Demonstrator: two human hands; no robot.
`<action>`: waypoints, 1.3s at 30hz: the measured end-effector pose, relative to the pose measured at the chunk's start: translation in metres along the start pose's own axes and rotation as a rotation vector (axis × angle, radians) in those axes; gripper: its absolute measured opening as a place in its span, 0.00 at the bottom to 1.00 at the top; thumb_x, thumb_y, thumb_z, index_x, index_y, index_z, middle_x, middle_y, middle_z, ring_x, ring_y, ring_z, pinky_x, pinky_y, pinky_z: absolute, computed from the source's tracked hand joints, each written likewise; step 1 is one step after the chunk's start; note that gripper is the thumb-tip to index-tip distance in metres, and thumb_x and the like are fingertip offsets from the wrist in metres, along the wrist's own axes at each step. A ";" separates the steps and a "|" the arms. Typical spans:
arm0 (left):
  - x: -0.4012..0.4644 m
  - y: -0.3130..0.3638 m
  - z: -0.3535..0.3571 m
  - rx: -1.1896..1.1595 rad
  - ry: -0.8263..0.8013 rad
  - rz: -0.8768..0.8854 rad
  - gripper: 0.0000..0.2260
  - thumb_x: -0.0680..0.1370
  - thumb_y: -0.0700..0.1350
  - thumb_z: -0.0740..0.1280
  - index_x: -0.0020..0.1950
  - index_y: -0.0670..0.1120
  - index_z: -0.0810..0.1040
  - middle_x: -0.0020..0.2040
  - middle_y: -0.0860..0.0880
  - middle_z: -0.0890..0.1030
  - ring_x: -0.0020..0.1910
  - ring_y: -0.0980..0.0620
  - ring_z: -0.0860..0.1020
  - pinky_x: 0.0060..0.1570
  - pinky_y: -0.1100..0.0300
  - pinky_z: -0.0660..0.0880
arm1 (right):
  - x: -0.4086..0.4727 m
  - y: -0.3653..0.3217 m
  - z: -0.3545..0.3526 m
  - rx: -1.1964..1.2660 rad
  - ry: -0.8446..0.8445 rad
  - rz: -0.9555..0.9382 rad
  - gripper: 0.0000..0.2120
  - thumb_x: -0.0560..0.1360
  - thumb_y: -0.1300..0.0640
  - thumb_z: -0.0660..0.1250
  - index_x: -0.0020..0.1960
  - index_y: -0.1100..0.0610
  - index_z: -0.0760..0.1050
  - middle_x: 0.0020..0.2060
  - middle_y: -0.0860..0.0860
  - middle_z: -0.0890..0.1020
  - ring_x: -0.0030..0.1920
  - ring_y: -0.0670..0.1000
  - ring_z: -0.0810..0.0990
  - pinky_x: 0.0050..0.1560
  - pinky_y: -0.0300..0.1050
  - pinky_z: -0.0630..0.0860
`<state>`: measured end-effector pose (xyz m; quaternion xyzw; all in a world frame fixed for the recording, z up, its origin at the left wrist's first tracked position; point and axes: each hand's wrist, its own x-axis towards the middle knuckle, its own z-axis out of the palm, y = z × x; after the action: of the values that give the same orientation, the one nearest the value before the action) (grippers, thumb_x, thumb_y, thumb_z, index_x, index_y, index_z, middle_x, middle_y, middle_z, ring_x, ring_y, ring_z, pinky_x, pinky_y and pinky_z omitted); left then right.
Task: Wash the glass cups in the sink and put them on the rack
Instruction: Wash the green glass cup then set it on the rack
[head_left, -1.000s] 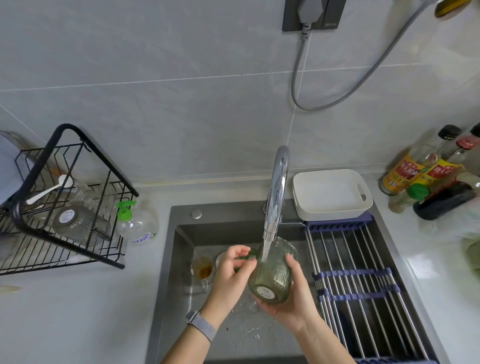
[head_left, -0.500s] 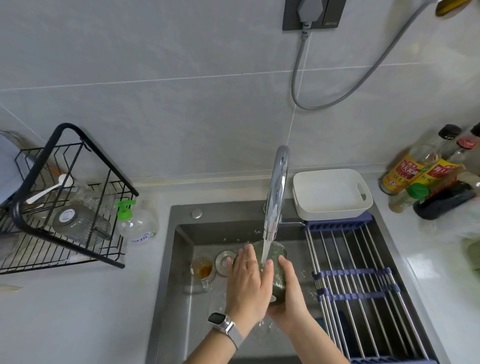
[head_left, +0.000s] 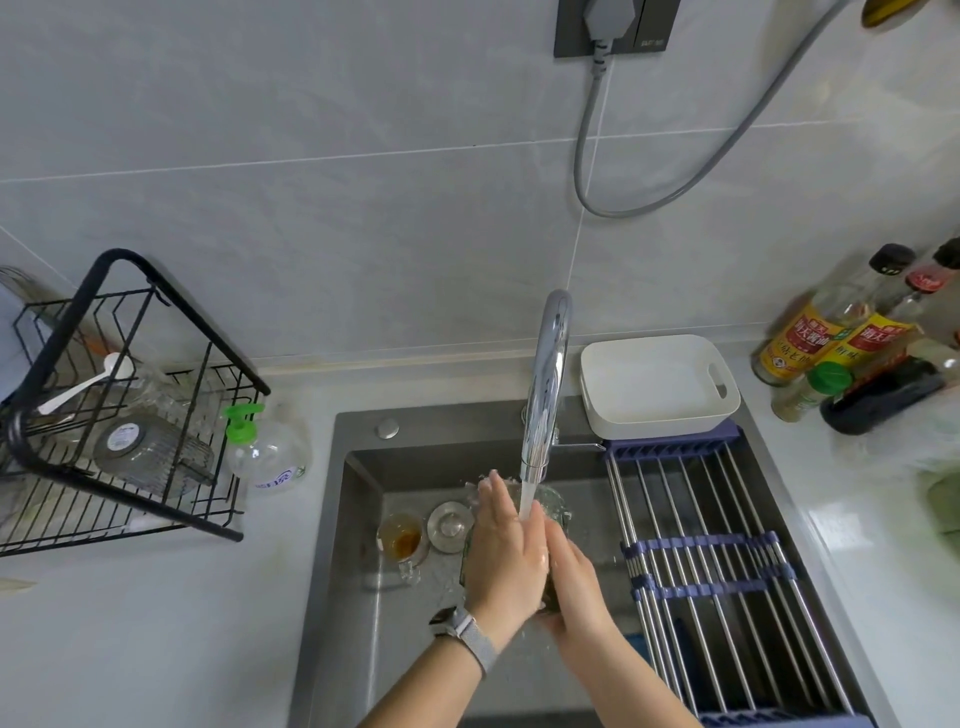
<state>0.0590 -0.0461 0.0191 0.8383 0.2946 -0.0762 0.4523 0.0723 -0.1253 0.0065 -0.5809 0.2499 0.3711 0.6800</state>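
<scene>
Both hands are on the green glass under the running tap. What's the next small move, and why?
Probably keep turning the green glass under the stream from the faucet to finish rinsing: the left hand covers its side, the right hand holds it from below, and water is hitting it. The rack comes after.
</scene>
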 end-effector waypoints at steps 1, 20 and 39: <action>0.005 -0.002 -0.003 -0.048 -0.050 -0.015 0.32 0.81 0.61 0.49 0.79 0.44 0.49 0.79 0.46 0.54 0.78 0.47 0.54 0.77 0.53 0.52 | 0.004 0.005 -0.002 -0.015 0.024 0.015 0.46 0.57 0.31 0.75 0.69 0.52 0.70 0.59 0.53 0.81 0.58 0.55 0.81 0.55 0.56 0.79; 0.005 -0.041 -0.043 -0.752 -0.156 -0.279 0.18 0.73 0.51 0.69 0.60 0.44 0.79 0.56 0.47 0.84 0.54 0.51 0.82 0.55 0.56 0.78 | -0.003 -0.010 -0.010 -0.219 -0.003 -0.264 0.21 0.79 0.44 0.61 0.70 0.47 0.69 0.63 0.44 0.75 0.62 0.46 0.74 0.66 0.46 0.68; -0.002 -0.045 -0.027 -1.009 -0.069 -0.206 0.11 0.81 0.38 0.61 0.61 0.40 0.77 0.54 0.41 0.84 0.53 0.45 0.83 0.45 0.57 0.81 | -0.006 -0.006 -0.017 -0.402 -0.042 -0.524 0.18 0.68 0.50 0.77 0.54 0.44 0.76 0.46 0.39 0.85 0.49 0.38 0.82 0.51 0.35 0.77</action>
<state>0.0282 -0.0061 0.0036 0.4794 0.3607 0.0034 0.8000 0.0748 -0.1439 0.0115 -0.7402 -0.0001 0.2373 0.6291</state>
